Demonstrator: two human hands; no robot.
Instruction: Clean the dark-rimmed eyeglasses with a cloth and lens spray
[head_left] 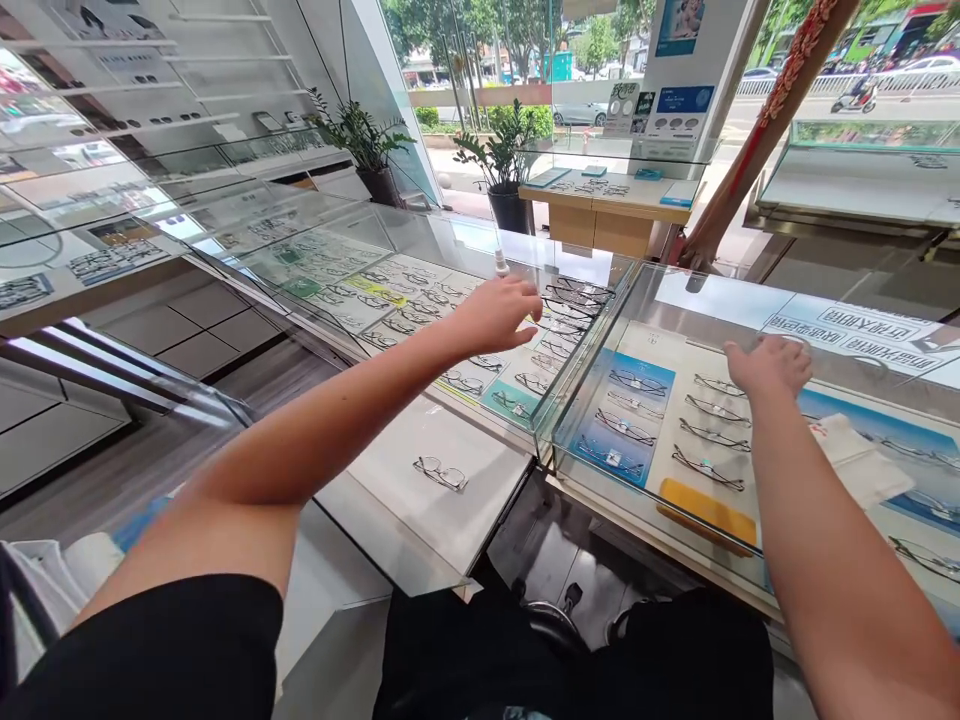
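My left hand (504,315) is over the glass top of the display case, fingers apart and holding nothing, close to a small white bottle (501,263). Rows of eyeglasses (577,295) lie under the glass beside it. Over the right case my right hand (771,368) is spread, with nothing in it. Below and left of it are eyeglasses on a blue panel (637,380) and a yellow case (706,515). A white cloth (859,460) is to the right of my right forearm. One pair of glasses (441,473) rests on a white surface in front of me.
Another person's hand (701,247) touches the far edge of the right case. Potted plants (506,165) stand behind the cases, near a wooden display table (600,205). Shelves with glasses (112,250) are at the left. Metal stool parts (555,620) show below.
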